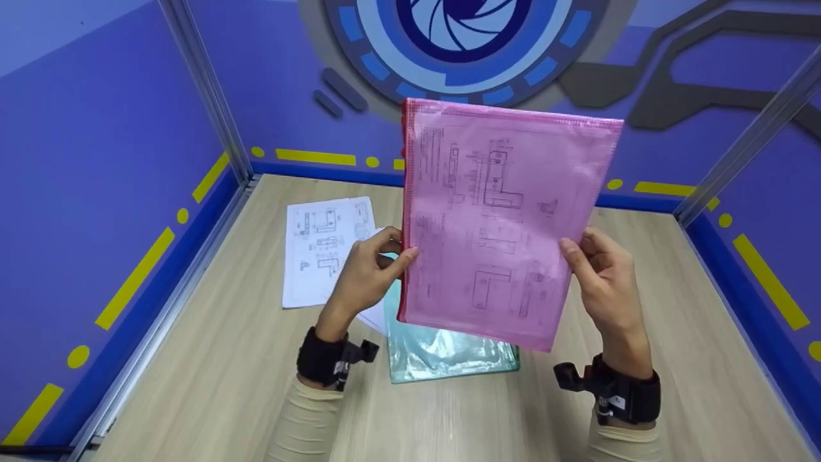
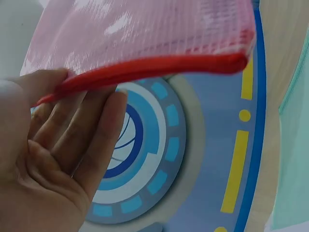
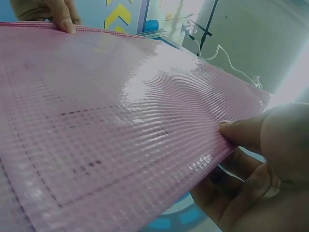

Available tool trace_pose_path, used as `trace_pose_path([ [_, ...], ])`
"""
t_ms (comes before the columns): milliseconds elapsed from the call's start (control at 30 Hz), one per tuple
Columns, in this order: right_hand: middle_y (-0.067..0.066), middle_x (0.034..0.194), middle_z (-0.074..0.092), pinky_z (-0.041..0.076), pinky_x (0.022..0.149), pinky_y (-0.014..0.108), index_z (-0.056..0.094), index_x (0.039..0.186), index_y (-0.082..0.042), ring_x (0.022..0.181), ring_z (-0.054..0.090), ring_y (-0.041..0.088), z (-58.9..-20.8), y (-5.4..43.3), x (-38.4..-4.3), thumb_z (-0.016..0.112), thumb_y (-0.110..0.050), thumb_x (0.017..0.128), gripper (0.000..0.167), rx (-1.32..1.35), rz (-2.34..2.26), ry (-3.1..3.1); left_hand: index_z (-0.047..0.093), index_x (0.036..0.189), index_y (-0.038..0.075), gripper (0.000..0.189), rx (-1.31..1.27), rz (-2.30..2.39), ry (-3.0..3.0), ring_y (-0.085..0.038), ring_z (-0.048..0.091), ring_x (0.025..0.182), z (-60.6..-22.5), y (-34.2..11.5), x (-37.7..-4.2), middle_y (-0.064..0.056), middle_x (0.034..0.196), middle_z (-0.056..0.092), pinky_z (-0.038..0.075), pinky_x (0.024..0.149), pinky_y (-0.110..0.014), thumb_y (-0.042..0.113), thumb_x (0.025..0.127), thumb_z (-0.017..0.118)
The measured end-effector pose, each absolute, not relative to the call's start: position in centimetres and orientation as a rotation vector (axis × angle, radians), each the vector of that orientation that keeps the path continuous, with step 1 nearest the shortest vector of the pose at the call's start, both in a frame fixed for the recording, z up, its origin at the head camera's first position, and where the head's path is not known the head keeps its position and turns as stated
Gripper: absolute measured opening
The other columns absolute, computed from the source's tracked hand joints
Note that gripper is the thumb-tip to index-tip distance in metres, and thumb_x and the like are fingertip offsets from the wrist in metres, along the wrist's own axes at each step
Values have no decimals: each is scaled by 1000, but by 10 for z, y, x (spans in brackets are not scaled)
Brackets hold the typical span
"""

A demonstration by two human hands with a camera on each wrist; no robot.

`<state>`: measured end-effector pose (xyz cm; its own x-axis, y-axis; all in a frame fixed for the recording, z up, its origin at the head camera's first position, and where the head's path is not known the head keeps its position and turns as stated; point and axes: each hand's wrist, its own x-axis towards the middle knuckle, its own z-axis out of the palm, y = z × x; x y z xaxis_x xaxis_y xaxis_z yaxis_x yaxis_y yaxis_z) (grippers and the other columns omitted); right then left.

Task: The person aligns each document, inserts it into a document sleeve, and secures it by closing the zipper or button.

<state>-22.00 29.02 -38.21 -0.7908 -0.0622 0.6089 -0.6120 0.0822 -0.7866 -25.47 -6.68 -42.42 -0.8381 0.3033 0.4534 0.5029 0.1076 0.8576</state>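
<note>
Both hands hold up a pink translucent zipper pouch (image 1: 507, 192), with a sheet of technical drawings showing through it. At its red zipper edge (image 2: 159, 66), my left hand (image 1: 369, 273) pinches with the thumb in front and the fingers behind. My right hand (image 1: 606, 279) pinches the opposite edge about midway up, its thumb (image 3: 241, 133) on the near face. The pouch is tilted, raised over the table. Below and behind it lies a green pouch (image 1: 449, 359), partly hidden by the pink one.
On the wooden table (image 1: 211, 359), left of the pouches, lies a white sheet with printed drawings (image 1: 311, 276). More white paper (image 1: 373, 316) shows between it and the green pouch. Blue panels (image 1: 115, 179) with yellow markings stand around the table's sides and back.
</note>
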Motion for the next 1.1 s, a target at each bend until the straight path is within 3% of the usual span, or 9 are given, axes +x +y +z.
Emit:
trace_pose_path([
  [200, 23, 110, 74, 61, 72, 28, 59, 140, 9, 85, 75, 23, -390, 292, -219, 55, 0, 108, 33, 555, 1784, -1984, 70, 113, 7, 19, -743, -1846, -2128, -21, 79, 77, -434, -58, -257, -8, 96, 79, 64, 68, -37, 24, 106, 69],
  [400, 22, 91, 71, 59, 62, 25, 60, 142, 3, 68, 69, 16, -401, 312, -236, 58, -2, 108, 35, 365, 1586, -2150, 67, 109, 5, 15, -636, -1866, -2182, -18, 76, 71, -439, -27, -272, -8, 89, 77, 62, 61, -36, 19, 105, 70],
  [567, 23, 94, 68, 54, 61, 21, 62, 142, -1, 70, 62, 12, -416, 335, -260, 58, -10, 110, 34, 152, 1492, -2259, 64, 105, 7, 12, -529, -1833, -2340, -19, 72, 70, -443, 8, -287, -6, 85, 74, 59, 56, -33, 18, 104, 69],
  [767, 17, 94, 69, 44, 64, 23, 62, 124, 5, 74, 54, 12, -447, 373, -287, 57, -14, 110, 24, 6, 1269, -2512, 60, 101, 9, 12, -418, -1810, -2619, -15, 68, 61, -459, 50, -307, -3, 80, 72, 58, 53, -30, 15, 101, 71],
  [933, 17, 89, 67, 42, 65, 32, 59, 114, 5, 71, 54, 19, -478, 401, -302, 55, -6, 108, 14, 16, 1003, -2703, 64, 99, 4, 12, -421, -1594, -2846, -18, 70, 62, -486, 86, -324, -6, 82, 70, 61, 60, -33, 9, 93, 73],
  [1100, 23, 94, 68, 48, 69, 47, 55, 111, 3, 79, 63, 37, -503, 423, -307, 53, -4, 106, 9, 0, 836, -2837, 70, 93, 11, 16, -455, -1262, -2886, -16, 64, 75, -557, 135, -366, -1, 86, 71, 56, 68, -36, 16, 81, 79],
])
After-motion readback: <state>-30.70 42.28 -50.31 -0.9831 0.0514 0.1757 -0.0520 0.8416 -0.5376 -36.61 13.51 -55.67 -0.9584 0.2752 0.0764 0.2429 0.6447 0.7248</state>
